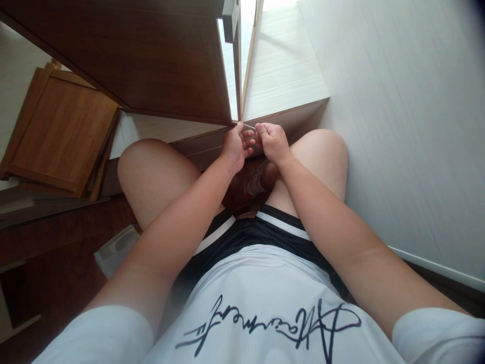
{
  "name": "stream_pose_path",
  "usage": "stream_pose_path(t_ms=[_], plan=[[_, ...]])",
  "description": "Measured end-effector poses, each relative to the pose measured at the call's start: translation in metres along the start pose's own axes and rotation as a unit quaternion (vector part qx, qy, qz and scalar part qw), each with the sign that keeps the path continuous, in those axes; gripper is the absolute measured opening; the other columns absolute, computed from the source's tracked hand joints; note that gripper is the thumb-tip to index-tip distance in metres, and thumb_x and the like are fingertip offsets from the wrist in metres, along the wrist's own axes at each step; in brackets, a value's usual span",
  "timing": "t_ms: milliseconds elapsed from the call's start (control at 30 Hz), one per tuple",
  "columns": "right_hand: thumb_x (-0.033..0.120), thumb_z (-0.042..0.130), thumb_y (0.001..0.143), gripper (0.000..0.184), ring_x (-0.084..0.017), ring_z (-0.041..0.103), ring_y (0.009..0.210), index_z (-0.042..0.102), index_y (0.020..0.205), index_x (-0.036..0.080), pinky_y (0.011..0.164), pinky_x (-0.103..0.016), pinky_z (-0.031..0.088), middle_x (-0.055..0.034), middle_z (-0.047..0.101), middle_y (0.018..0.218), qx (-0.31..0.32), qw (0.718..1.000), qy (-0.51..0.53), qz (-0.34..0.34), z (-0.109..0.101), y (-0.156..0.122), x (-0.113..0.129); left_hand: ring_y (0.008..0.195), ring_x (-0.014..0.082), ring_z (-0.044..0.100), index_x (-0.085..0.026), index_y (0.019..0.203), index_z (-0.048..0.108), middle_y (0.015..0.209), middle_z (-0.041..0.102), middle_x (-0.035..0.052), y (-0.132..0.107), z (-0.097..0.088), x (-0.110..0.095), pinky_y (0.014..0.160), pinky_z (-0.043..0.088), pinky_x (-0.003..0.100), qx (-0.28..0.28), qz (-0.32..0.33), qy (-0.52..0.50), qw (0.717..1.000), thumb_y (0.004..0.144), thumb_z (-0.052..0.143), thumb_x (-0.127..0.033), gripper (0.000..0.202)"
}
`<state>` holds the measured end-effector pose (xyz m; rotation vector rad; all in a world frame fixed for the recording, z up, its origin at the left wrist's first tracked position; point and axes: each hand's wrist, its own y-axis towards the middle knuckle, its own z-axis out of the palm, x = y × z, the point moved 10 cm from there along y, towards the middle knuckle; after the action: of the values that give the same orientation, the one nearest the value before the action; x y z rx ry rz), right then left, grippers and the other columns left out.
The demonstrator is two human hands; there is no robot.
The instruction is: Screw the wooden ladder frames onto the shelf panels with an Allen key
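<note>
I am crouched over furniture panels. My left hand and my right hand meet at the lower corner where a dark brown wooden panel joins a light wood panel. Both hands are closed in a pinch on a small thin metal tool, bent like a hex key, held against the joint. Its tip at the panel edge is partly hidden by my fingers. My knees sit on either side of my hands, and a shoe shows below them.
A stack of brown wooden panels leans at the left. A white wall runs along the right with a baseboard. A dark wood floor lies at the lower left, with a white plastic bag on it.
</note>
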<state>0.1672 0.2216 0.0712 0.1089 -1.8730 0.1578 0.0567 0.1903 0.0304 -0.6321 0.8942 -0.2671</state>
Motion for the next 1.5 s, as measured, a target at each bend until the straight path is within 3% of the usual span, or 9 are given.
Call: stream_pose_path(t_ms=[200,400,567,733,933,1133,1333,1500], plan=[[0.060,0.054,0.088,0.050,-0.009,0.040,0.036,0.046,0.059,0.020,0.035,-0.021,0.031,0.0029,0.047,0.043,0.047,0.966,0.213,0.138,0.023,-0.002,-0.023,0.042,0.0089,0.053,-0.020,0.078,0.053,0.057,0.060,-0.0033,0.001,-0.001,0.001,0.044,0.037,0.021,-0.004,0.002,0.012,1.000,0.091,0.050,-0.042,0.026],[0.065,0.049,0.088,0.056,-0.007,0.035,0.032,0.042,0.055,0.020,0.030,-0.020,0.024,0.0018,0.046,0.042,0.109,0.919,0.295,0.239,0.038,-0.009,-0.037,0.042,0.0083,0.053,-0.020,0.079,0.054,0.058,0.060,-0.0036,0.000,-0.002,0.001,0.043,0.037,0.021,-0.012,-0.002,0.016,1.000,0.090,0.051,-0.045,0.028],[0.062,0.049,0.090,0.056,-0.007,0.035,0.032,0.041,0.054,0.020,0.031,-0.021,0.026,0.0031,0.043,0.041,0.138,0.896,0.332,0.260,0.045,-0.012,-0.039,0.041,0.0087,0.052,-0.020,0.074,0.053,0.056,0.060,-0.0029,0.000,0.001,0.000,0.042,0.036,0.022,0.000,0.004,0.002,1.000,0.091,0.051,-0.042,0.027],[0.065,0.049,0.088,0.056,-0.007,0.033,0.032,0.041,0.056,0.021,0.030,-0.021,0.023,0.0029,0.044,0.040,0.098,0.936,0.264,0.211,0.035,-0.004,-0.037,0.041,0.0084,0.053,-0.020,0.076,0.053,0.057,0.060,-0.0033,0.000,0.000,0.000,0.042,0.036,0.021,0.001,0.003,0.004,1.000,0.091,0.051,-0.042,0.026],[0.063,0.052,0.088,0.054,-0.009,0.041,0.040,0.043,0.056,0.021,0.040,-0.022,0.034,0.0030,0.044,0.043,0.028,0.992,0.113,0.043,0.012,0.004,-0.009,0.040,0.0075,0.051,-0.021,0.079,0.053,0.057,0.059,-0.0042,0.000,-0.001,0.000,0.041,0.036,0.020,-0.005,0.002,0.003,1.000,0.089,0.054,-0.044,0.026],[0.061,0.048,0.091,0.054,-0.012,0.047,0.051,0.049,0.056,0.019,0.053,-0.025,0.037,0.0012,0.048,0.050,0.006,0.996,-0.049,-0.068,-0.004,0.003,0.010,0.041,0.0076,0.051,-0.021,0.077,0.052,0.056,0.059,-0.0042,-0.001,0.000,-0.001,0.041,0.035,0.020,-0.003,0.006,0.008,1.000,0.090,0.052,-0.043,0.026],[0.061,0.046,0.091,0.055,-0.012,0.046,0.052,0.049,0.056,0.019,0.055,-0.026,0.037,0.0010,0.048,0.051,0.005,0.994,-0.072,-0.080,-0.005,0.001,0.013,0.041,0.0078,0.050,-0.021,0.075,0.052,0.057,0.060,-0.0040,0.000,0.000,-0.001,0.042,0.035,0.021,-0.003,0.007,0.011,1.000,0.090,0.053,-0.042,0.026],[0.058,0.051,0.090,0.052,-0.012,0.048,0.051,0.047,0.056,0.020,0.053,-0.024,0.039,0.0010,0.049,0.051,0.008,0.999,0.005,-0.046,-0.001,0.001,0.007,0.040,0.0081,0.050,-0.021,0.074,0.052,0.056,0.059,-0.0040,0.001,-0.002,-0.001,0.041,0.035,0.022,-0.010,0.011,0.006,1.000,0.090,0.053,-0.041,0.026]])
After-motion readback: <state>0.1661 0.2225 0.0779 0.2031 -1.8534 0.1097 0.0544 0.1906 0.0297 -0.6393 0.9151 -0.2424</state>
